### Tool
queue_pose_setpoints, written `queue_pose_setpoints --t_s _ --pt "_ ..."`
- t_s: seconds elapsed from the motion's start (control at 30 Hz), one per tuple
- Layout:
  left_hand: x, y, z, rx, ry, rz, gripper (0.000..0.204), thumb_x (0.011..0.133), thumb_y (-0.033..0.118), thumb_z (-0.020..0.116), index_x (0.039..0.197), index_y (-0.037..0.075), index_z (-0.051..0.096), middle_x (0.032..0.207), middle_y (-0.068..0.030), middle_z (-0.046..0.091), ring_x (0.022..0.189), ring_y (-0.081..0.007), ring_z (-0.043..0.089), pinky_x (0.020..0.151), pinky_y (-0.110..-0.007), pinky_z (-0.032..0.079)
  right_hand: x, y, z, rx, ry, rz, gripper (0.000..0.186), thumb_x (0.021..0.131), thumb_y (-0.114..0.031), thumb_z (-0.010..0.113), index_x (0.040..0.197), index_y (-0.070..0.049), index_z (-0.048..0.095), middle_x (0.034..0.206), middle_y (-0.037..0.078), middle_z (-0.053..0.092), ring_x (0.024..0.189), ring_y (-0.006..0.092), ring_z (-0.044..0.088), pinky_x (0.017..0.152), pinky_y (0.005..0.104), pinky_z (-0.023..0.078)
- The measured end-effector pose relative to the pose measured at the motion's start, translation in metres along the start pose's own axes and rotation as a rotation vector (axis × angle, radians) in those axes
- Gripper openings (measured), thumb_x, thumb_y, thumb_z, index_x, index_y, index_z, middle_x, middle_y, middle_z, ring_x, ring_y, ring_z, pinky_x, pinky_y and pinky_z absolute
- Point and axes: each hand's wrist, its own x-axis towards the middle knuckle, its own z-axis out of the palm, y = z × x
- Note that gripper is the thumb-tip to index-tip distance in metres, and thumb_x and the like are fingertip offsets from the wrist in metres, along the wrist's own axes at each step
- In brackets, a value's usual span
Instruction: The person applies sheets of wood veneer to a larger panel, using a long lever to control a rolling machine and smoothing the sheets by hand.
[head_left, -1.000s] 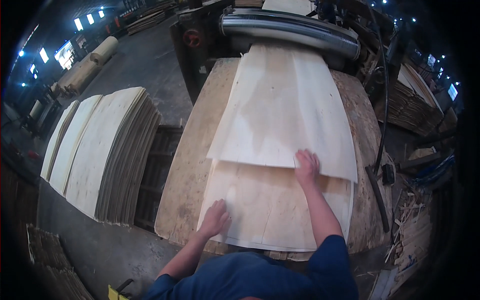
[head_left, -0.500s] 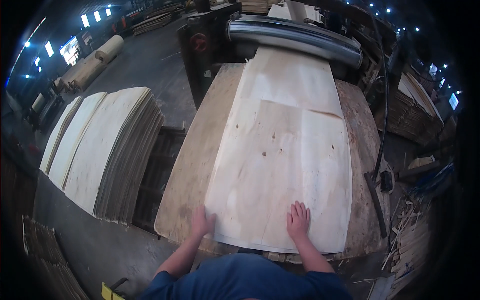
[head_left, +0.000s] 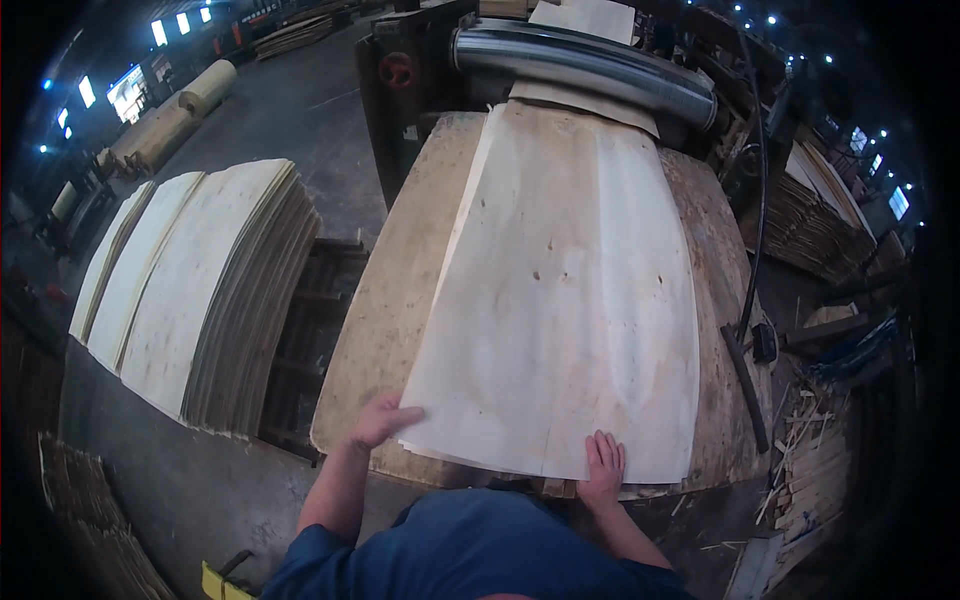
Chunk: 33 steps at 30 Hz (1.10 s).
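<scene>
Large, pale cream wood veneer sheet (head_left: pixel 560 330): lay flat on the worn brown wooden board (head_left: pixel 390 300), in front of the shiny metal roller (head_left: pixel 590 72). Thin pale margins along its left edge showed other layers beneath; these were mostly covered and could not be counted. A tan sheet edge (head_left: pixel 585 106) showed between its far end and the roller; its continuation was hidden. Long axis ran from the person toward the roller, the near end the wider in this fisheye view.

Left hand (head_left: pixel 380 418): at the near left corner, thumb extended over it, other fingers curled; their tips were hidden, so whether they pinched the sheet could not be told. Right hand (head_left: pixel 603 470): at the near edge, right of centre, fingers extended on top; thumb not made out, grasp undetermined.

Left of the board: tall stack of pale veneer (head_left: pixel 205 290). Blue shirt (head_left: pixel 480 550) cut off by the lower frame.
</scene>
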Motion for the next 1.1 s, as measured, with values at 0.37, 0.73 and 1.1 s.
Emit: queue_pose_setpoints --t_s 0.37,0.73,1.1 --pt "0.073 -0.107 -0.024 0.603 0.559 0.145 0.06 0.093 0.033 0.052 0.138 -0.002 0.036 0.13 -0.018 0.052 0.114 -0.0285 0.054 0.097 -0.038 0.042 0.19 0.037 0.026 0.089 0.164 0.015 0.051 0.061 0.0 0.065 0.111 -0.006 0.063 0.123 0.01 0.058 0.124 0.0314 0.046 0.107 0.0477 0.03" --pt "0.061 -0.108 0.038 1.305 0.456 0.05 0.075 0.087 0.041 0.054 0.145 0.004 0.024 0.15 -0.0169 0.024 0.14 -0.032 0.019 0.112 -0.051 0.016 0.231 0.086 0.099 -0.076 -0.029 0.214 0.043 0.086 -0.026 0.058 0.123 -0.005 0.055 0.133 0.012 0.049 0.129 0.0294 0.039 0.108 0.0488 0.026" --pt "0.069 -0.131 -0.014 0.695 0.588 0.241 0.053 0.079 0.016 0.066 0.124 -0.001 0.045 0.131 -0.02 0.048 0.121 -0.0353 0.048 0.099 -0.046 0.04 0.036 0.013 0.045 0.011 -0.06 0.134 0.053 0.083 -0.029 0.06 0.127 -0.002 0.05 0.137 0.014 0.045 0.131 0.0342 0.036 0.109 0.0538 0.021"
